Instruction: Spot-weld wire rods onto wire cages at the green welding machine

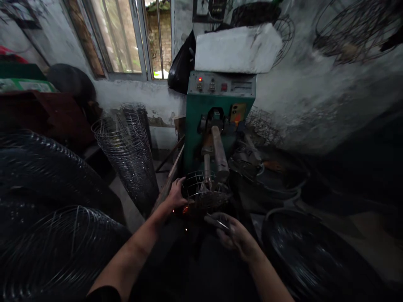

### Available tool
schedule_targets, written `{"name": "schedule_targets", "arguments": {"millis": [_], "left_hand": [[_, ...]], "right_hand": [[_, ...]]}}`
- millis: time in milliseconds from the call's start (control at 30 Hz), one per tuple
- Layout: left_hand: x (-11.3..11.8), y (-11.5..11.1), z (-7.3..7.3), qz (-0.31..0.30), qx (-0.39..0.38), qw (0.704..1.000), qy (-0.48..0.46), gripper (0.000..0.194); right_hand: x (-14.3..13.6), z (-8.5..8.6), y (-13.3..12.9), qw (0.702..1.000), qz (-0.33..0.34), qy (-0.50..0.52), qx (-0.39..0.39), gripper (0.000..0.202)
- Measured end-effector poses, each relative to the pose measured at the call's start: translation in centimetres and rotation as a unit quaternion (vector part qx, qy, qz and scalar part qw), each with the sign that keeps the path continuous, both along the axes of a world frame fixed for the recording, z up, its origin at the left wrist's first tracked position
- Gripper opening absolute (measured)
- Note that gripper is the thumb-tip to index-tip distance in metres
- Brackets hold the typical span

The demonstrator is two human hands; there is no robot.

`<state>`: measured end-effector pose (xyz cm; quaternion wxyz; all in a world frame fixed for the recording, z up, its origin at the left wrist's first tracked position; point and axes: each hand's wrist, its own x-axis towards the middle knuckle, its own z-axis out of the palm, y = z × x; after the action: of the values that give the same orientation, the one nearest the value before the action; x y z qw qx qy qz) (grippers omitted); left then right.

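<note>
A round wire basket (pixel 195 183) sits at the lower electrode of a green spot welder (pixel 201 105), below the thick upper arm (pixel 219 153). My left hand (pixel 177 193) grips the left side of the basket, with the thumb toward the near rim. Orange sparks (pixel 185 208) fly just below that hand. My right hand (pixel 233 235), in front of the basket and apart from it, is closed around a slim, shiny metal piece (pixel 220 225). Its kind cannot be made out in the dim light.
Tall stacks of wire baskets (pixel 126 155) stand at the left, with large dark wire coils or stacks (pixel 63 247) nearer. Right of the welder are black round pans (pixel 280 167) and a shiny dark bundle (pixel 308 251). A white foam box (pixel 236 50) rests on the machine.
</note>
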<state>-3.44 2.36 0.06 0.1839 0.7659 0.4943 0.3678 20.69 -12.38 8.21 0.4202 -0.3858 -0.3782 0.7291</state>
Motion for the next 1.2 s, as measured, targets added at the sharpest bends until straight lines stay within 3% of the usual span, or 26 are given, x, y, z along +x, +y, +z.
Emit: {"name": "schedule_targets", "arguments": {"millis": [100, 200, 300, 400, 500, 567, 667, 900, 1200], "left_hand": [[-0.6, -0.9, 1.0, -0.026, 0.013, 0.999, 0.03, 0.108], [-0.5, -2.1, 2.0, -0.058, 0.022, 0.994, 0.093, 0.105], [0.1, -3.4, 2.6, -0.087, 0.032, 0.986, 0.137, 0.102], [1.1, -4.3, 2.6, -0.105, 0.053, 0.981, 0.156, 0.096], [2.0, -4.8, 2.1, -0.106, 0.06, 0.98, 0.158, 0.094], [2.5, -4.8, 1.7, -0.099, 0.055, 0.981, 0.158, 0.087], [2.8, -4.8, 1.3, -0.083, 0.056, 0.983, 0.157, 0.077], [3.3, -4.3, 2.2, -0.1, 0.053, 0.981, 0.157, 0.098], [4.9, -2.7, 2.0, -0.087, 0.07, 0.983, 0.147, 0.093]], "right_hand": [[-0.8, 1.3, 1.6, 0.994, 0.026, -0.076, 0.074, 0.063], [-1.7, 2.0, 3.0, 0.951, 0.059, -0.255, 0.162, 0.057], [-2.4, 2.6, 3.6, 0.863, 0.126, -0.443, 0.208, 0.054], [-2.8, 3.0, 3.7, 0.753, 0.197, -0.582, 0.237, 0.033], [-3.2, 3.0, 3.4, 0.633, 0.217, -0.698, 0.256, 0.024], [-3.5, 2.8, 3.1, 0.587, 0.22, -0.733, 0.264, 0.027], [-3.6, 2.8, 2.7, 0.573, 0.225, -0.738, 0.277, 0.03], [-2.3, 2.3, 3.2, 0.577, 0.215, -0.727, 0.304, 0.029], [-1.2, 2.0, 4.7, 0.575, 0.197, -0.738, 0.294, 0.031]]}}
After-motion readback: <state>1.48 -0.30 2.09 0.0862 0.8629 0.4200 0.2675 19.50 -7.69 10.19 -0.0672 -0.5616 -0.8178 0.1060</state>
